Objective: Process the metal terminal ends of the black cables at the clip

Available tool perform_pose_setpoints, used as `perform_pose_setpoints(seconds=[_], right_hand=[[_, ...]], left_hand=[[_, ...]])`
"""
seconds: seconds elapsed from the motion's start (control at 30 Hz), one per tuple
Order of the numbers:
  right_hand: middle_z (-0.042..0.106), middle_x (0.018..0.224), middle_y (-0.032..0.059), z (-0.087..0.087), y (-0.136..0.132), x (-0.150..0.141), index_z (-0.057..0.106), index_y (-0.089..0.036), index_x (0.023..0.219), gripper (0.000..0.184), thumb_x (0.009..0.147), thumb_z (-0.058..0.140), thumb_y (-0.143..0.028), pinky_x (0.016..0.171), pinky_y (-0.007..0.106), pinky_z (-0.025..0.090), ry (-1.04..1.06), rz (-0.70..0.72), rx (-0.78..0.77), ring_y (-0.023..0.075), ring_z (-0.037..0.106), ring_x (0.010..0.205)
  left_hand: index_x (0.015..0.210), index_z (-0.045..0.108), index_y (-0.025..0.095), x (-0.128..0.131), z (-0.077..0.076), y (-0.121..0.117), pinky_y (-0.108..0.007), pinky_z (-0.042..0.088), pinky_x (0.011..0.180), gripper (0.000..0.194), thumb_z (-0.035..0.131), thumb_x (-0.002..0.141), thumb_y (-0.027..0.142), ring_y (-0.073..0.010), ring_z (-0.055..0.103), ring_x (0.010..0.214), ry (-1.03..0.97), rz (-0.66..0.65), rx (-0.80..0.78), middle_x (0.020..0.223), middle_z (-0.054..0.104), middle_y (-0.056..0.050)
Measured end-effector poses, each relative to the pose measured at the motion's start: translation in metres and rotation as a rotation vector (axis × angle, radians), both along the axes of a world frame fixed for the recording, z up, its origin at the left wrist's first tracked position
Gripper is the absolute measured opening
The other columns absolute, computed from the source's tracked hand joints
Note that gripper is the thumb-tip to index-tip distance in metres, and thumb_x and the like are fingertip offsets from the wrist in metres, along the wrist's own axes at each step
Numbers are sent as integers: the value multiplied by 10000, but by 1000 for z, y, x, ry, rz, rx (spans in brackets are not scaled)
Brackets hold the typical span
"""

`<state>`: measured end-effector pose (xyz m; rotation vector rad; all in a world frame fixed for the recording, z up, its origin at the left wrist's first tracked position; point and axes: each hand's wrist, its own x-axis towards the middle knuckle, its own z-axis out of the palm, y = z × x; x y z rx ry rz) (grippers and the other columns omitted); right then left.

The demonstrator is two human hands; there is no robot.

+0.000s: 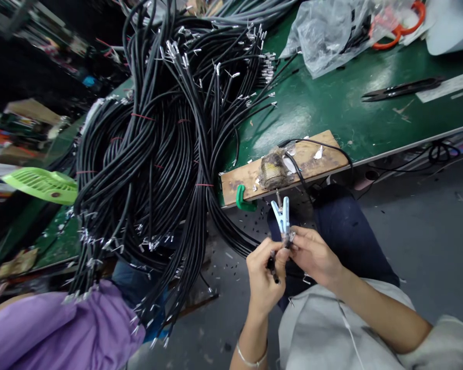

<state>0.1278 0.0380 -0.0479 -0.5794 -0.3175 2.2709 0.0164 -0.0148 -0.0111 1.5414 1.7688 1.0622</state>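
My left hand (264, 267) is closed round a black cable (275, 278), whose cut end pokes out below the fingers. Beside it, my right hand (316, 254) pinches at the cable's silvery wire ends (292, 237). Both hands meet at the jaws of a light blue clothes peg (281, 216). The peg hangs from the thin shaft of a small, dirty, tape-wrapped motor (273, 170). That motor is fixed to a wooden board (237, 177) at the table edge. My fingers hide the exact grip on the wires.
Large tied bundles of black cables (170, 139) drape over the green table (332, 110) and its edge at left. A green clamp (243, 198) grips the board. Pliers-like snips (401, 90) and orange-handled scissors (399, 31) lie at right. A co-worker's purple sleeve (69, 329) is lower left.
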Motion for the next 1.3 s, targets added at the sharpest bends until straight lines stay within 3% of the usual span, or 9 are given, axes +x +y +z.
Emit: perform_pose_setpoints(seconds=[0.13, 0.27, 0.43, 0.67, 0.73, 0.93, 1.0, 1.13, 1.3], right_hand=[[601, 741, 22, -5, 4, 8, 663, -156, 808, 214, 832, 657, -369, 636, 251, 455, -178, -40, 299, 126, 533, 669], [645, 777, 16, 0, 8, 17, 612, -192, 1004, 262, 794, 699, -323, 695, 266, 484, -354, -96, 449, 147, 601, 719], [478, 558, -55, 7, 15, 16, 603, -181, 869, 162, 819, 667, -321, 498, 221, 399, -623, -158, 537, 99, 465, 500], [578, 845, 49, -1, 27, 24, 662, -166, 878, 185, 774, 718, -308, 666, 274, 476, -309, -25, 721, 152, 552, 746], [576, 807, 49, -3, 24, 22, 662, -161, 806, 160, 773, 726, -304, 664, 277, 477, -301, -33, 710, 156, 556, 741], [518, 624, -16, -3, -1, -5, 556, -186, 738, 292, 796, 679, -444, 477, 246, 429, -277, -116, 393, 117, 474, 512], [529, 651, 4, -3, -7, -9, 558, -193, 725, 214, 834, 644, -356, 514, 270, 444, -481, -293, 524, 142, 494, 567], [586, 759, 63, -7, -1, -4, 602, -203, 799, 61, 819, 603, -145, 656, 366, 472, -799, -675, 1066, 208, 527, 726], [598, 794, 84, -7, 3, 13, 592, -196, 927, 126, 843, 556, -110, 619, 378, 476, -730, -562, 1356, 212, 530, 716]], left_hand=[[615, 560, 163, -4, 3, 0, -227, 345, 495, 329, 497, 918, 276, -105, 501, 506, -66, -6, -80, 575, 532, 3], [591, 541, 163, -1, 7, 3, -238, 332, 510, 359, 478, 927, 272, -107, 480, 513, -22, -31, -86, 551, 514, 1], [606, 530, 162, 4, 7, 4, -241, 324, 531, 333, 480, 923, 251, -108, 466, 529, 26, -111, -62, 558, 493, 3], [555, 460, 166, 1, 5, 4, -231, 308, 498, 429, 439, 950, 331, -105, 460, 524, -115, -31, -166, 542, 471, 1], [549, 469, 165, -2, 5, 3, -225, 297, 472, 443, 446, 946, 360, -101, 450, 507, -157, -25, -189, 534, 468, 0], [620, 574, 160, -2, 1, -3, -223, 341, 477, 317, 548, 892, 322, -94, 458, 459, -145, 29, -78, 519, 504, 14], [626, 575, 162, 1, -2, -5, -223, 346, 480, 284, 577, 872, 304, -97, 466, 460, -121, 73, -54, 510, 500, 20], [608, 548, 163, 10, -3, -5, -214, 325, 448, 346, 521, 904, 340, -92, 457, 453, -131, 185, -84, 523, 500, 19], [585, 536, 159, 8, -5, 0, -214, 305, 449, 373, 527, 902, 355, -87, 426, 459, -137, 233, -104, 523, 476, 24]])
